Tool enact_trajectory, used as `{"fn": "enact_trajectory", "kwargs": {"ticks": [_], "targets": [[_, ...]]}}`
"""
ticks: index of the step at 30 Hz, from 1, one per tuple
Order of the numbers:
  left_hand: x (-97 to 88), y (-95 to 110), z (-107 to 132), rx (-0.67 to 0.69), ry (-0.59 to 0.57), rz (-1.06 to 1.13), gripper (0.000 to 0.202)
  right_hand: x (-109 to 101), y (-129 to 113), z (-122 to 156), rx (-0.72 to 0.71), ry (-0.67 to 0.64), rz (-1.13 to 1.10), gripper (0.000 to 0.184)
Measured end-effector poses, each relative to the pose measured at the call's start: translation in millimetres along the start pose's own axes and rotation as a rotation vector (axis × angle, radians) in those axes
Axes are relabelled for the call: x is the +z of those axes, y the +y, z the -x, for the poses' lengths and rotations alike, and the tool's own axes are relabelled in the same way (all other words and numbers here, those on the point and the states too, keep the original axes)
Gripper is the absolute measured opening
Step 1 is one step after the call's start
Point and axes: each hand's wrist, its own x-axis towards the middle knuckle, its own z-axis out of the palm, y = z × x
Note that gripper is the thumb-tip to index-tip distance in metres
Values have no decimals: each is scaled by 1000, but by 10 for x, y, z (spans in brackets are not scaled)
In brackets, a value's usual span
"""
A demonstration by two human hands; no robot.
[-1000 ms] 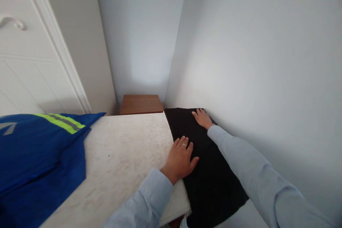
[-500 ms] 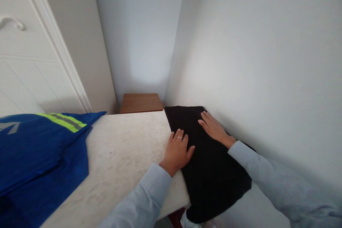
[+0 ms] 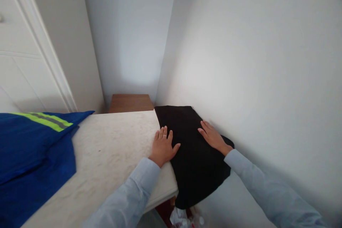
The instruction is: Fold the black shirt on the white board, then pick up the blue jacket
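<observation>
A flat piece of plain black fabric (image 3: 192,164) is spread along the right side of a white, grey-smudged flat surface (image 3: 114,139), beside a smooth pale wall (image 3: 253,60); its near end is extended past the surface's front corner. Its left edge is partly covered by the bare left hand (image 3: 163,146), whose fingers are splayed and whose thumb is laid on the black. A thin silver-coloured ring (image 3: 164,135) is worn there. The right edge is overlapped by the bare right hand (image 3: 212,137), held flat, thumb parted from fingers. The fabric is pinched by neither hand. At the left, a royal-blue garment (image 3: 34,153) with yellow-green and grey striping is draped.
</observation>
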Motion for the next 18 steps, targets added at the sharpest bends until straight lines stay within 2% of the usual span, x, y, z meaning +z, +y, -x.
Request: {"fn": "enact_trajectory", "kwargs": {"ticks": [3,9,14,18], "targets": [[1,-1,-2,-3,-4,-9,74,6,102,179,32,-55,-15,75],[-11,-4,-8,11,-2,-28,74,-63,206,567,99,99,-67,83],[-45,1,-8,15,-21,-45,76,-19,236,849,149,68,-161,82],[-73,4,-8,8,-32,-43,77,54,208,1018,173,128,-160,82]]}}
